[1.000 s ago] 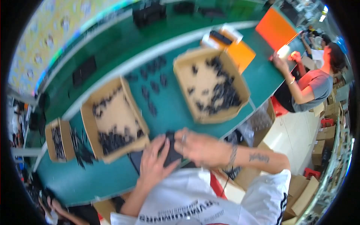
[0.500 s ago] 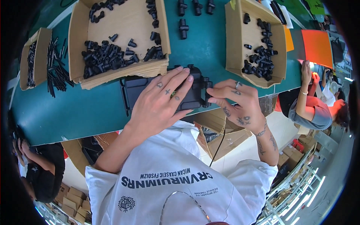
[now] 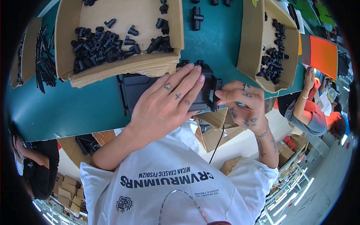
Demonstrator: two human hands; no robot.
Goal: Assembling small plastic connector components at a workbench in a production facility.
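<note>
A black plastic case lies at the near edge of the green table, in front of the larger cardboard tray. My left hand rests flat on its top, fingers stretched out and slightly apart, hiding much of the lid. At the right end of the case, a black latch-like piece sticks out. My right hand grips this piece between thumb and bent fingers; the fingertips cover part of it.
A large cardboard tray and a narrower cardboard tray hold black pipe-like fittings. One black fitting stands between them. Thin black rods lie at the left. An open carton sits below the table edge. Other people work at both sides.
The view has shifted, so the trays and loose fittings sit higher and wider apart in the picture. My hands keep nearly the same hold on the case and its latch-like piece.
</note>
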